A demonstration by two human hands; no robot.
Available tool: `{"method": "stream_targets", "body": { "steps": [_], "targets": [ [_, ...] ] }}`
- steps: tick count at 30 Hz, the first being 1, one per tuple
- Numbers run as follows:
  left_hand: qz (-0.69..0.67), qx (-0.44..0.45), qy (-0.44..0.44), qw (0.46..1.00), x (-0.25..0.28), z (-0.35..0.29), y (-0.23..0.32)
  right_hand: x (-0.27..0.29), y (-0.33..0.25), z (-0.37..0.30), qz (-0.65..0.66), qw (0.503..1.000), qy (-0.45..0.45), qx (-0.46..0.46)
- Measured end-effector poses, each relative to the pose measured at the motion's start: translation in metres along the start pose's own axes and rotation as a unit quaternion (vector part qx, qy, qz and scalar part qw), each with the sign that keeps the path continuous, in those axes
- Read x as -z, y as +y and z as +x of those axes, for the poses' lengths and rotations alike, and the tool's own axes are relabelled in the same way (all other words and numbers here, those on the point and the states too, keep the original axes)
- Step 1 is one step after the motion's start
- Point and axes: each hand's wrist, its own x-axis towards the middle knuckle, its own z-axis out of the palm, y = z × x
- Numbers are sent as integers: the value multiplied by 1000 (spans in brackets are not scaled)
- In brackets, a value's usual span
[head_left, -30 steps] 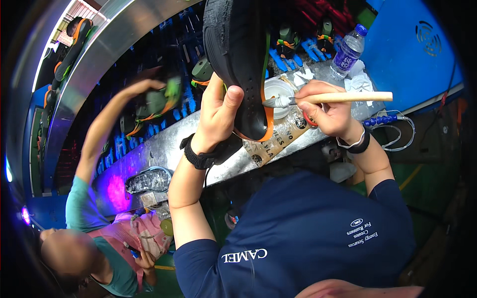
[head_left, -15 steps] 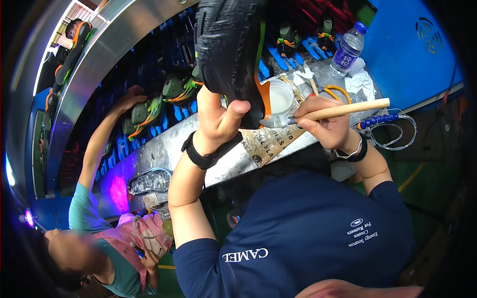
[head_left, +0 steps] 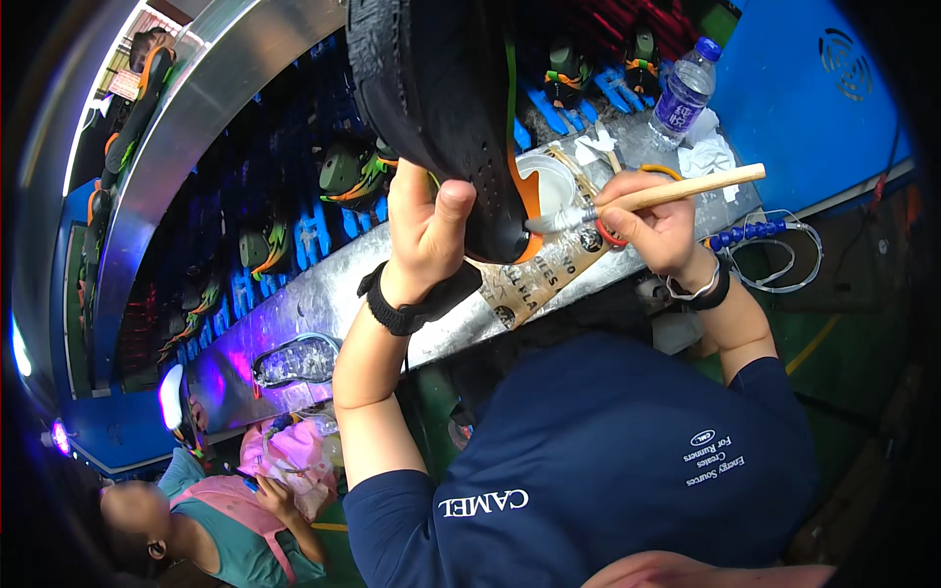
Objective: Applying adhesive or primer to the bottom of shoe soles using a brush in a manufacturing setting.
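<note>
My left hand grips a black shoe sole with an orange and green edge, held up close to the camera, tread side toward me. My right hand holds a wooden-handled brush; its bristle tip touches the orange rim at the sole's lower end. A white pot sits on the metal bench just behind the brush tip. Both wrists wear dark bands.
The metal bench runs diagonally, with blue conveyor fixtures carrying green and orange shoes behind it. A water bottle and crumpled white cloths stand at the right. Another person sits at lower left. A blue segmented hose lies by my right wrist.
I have raised the sole and brought it closer, and the brush tip has moved onto its orange rim. The person at the left has drawn the outstretched arm back down.
</note>
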Motion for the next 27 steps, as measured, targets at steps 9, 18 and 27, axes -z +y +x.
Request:
{"method": "stream_targets", "body": {
  "steps": [9, 18, 27],
  "targets": [
    [-56, 145, -24, 988, -10, 10, -6, 6, -4, 14, -136, 978, -28, 158],
    [-46, 191, -25, 980, -13, 10, -12, 8, 1, 18, -115, 991, 8, 73],
    [-42, 227, -59, 971, -15, 7, -14, 1, -2, 24, -161, 974, -76, 139]
  ]
}}
